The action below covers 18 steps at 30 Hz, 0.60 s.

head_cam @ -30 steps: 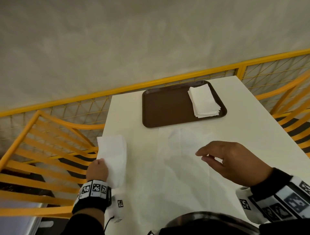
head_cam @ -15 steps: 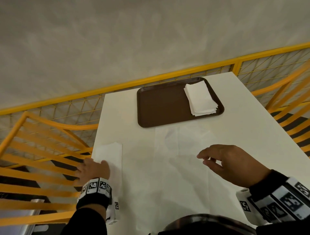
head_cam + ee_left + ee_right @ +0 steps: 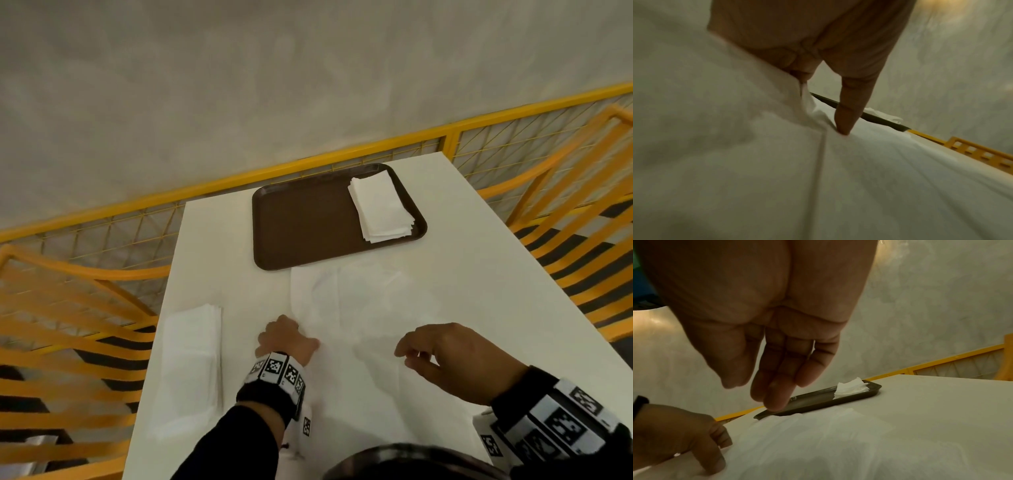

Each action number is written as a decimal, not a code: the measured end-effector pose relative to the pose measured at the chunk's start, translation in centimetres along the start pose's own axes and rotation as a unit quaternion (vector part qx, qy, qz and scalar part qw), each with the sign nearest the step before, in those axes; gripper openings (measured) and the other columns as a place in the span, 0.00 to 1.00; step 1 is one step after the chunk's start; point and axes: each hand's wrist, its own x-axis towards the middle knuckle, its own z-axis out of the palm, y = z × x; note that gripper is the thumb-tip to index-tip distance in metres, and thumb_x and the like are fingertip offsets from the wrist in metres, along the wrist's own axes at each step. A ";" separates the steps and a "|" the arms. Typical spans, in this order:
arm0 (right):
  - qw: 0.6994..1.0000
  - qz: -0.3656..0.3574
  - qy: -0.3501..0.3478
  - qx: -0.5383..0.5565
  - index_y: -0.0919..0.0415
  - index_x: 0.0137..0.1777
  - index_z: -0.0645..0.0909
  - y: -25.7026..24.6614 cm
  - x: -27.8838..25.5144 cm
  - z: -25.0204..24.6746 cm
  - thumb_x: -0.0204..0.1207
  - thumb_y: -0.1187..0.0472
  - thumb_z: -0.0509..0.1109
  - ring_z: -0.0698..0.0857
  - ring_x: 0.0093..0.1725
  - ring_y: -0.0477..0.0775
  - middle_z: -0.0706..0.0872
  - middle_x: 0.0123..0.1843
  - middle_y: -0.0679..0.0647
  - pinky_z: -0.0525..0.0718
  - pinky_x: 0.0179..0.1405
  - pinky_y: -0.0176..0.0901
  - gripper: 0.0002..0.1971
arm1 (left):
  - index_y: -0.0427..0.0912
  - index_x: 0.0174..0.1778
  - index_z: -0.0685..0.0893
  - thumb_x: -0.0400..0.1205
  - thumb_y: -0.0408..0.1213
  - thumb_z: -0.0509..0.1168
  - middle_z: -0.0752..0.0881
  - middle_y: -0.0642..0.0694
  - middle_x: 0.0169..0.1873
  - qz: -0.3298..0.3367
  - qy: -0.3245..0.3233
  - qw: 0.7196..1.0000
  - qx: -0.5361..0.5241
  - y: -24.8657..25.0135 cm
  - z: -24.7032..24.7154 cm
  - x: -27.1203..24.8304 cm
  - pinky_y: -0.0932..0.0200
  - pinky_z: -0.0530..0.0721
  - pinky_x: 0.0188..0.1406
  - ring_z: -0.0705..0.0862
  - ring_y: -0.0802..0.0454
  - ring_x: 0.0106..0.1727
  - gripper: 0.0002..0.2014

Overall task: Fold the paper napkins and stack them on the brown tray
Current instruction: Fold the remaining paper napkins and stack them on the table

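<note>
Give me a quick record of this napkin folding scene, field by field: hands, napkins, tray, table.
left hand: pinching the left edge of the unfolded napkin, index fingertip pressed on it
right hand: above the napkin's right side, fingers relaxed, holding nothing
folded stack: on the right part of the brown tray
unfolded pile: on the table's left edge
table: white, tray at its far end

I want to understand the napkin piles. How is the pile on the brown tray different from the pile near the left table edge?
The pile on the tray lies at the far side on the brown tray; the pile near the left edge lies directly on the white table, close to the person. The tray pile looks shorter. Both are white paper.
</note>
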 end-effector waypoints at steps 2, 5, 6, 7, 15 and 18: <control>1.000 0.006 -0.002 0.000 0.41 0.57 0.82 0.5 -0.4 -0.1 0.80 0.51 0.64 0.84 0.44 0.43 0.85 0.46 0.37 0.78 0.45 0.29 0.09 | 0.51 0.69 0.71 0.63 0.49 0.77 0.74 0.46 0.65 -0.001 0.014 1.000 0.024 0.8 -0.4 0.4 0.43 0.74 0.68 0.72 0.42 0.68 0.38; 1.000 0.003 -0.003 0.006 0.42 0.58 0.83 0.8 -0.8 0.1 0.80 0.51 0.64 0.84 0.44 0.43 0.86 0.47 0.39 0.79 0.46 0.31 0.10 | 0.49 0.69 0.70 0.59 0.47 0.80 0.73 0.45 0.67 -0.003 0.006 1.000 -0.017 1.5 -0.9 1.6 0.43 0.72 0.70 0.72 0.42 0.69 0.42; 1.000 -0.001 -0.004 0.005 0.42 0.58 0.82 0.9 -0.8 0.1 0.80 0.51 0.63 0.84 0.45 0.43 0.86 0.47 0.40 0.79 0.47 0.31 0.10 | 0.50 0.65 0.74 0.58 0.50 0.80 0.77 0.46 0.65 0.003 -0.004 1.000 -0.030 1.6 -0.9 2.0 0.44 0.73 0.70 0.73 0.42 0.68 0.39; 1.000 -0.003 -0.006 0.003 0.42 0.58 0.82 1.0 -0.8 0.2 0.80 0.50 0.63 0.84 0.45 0.42 0.86 0.47 0.40 0.79 0.46 0.31 0.10 | 0.53 0.58 0.77 0.59 0.55 0.78 0.80 0.48 0.61 0.008 -0.012 0.999 -0.033 1.8 -1.0 2.3 0.44 0.73 0.69 0.75 0.43 0.66 0.32; 1.000 -0.002 0.003 0.015 0.42 0.58 0.83 2.3 -1.0 -0.5 0.79 0.52 0.65 0.85 0.44 0.42 0.86 0.47 0.39 0.80 0.47 0.33 0.10 | 0.52 0.36 0.74 0.73 0.40 0.67 0.84 0.49 0.43 0.076 0.096 0.990 -0.076 2.7 -1.2 1.2 0.55 0.75 0.50 0.80 0.46 0.49 0.07; 0.998 0.001 0.035 0.044 0.35 0.59 0.80 2.8 -0.8 -1.1 0.77 0.52 0.69 0.84 0.45 0.39 0.85 0.49 0.35 0.81 0.48 0.32 0.13 | 0.49 0.37 0.72 0.74 0.28 0.64 0.81 0.49 0.34 0.193 0.145 0.960 -0.141 3.5 -3.1 -0.6 0.62 0.74 0.31 0.80 0.46 0.38 0.11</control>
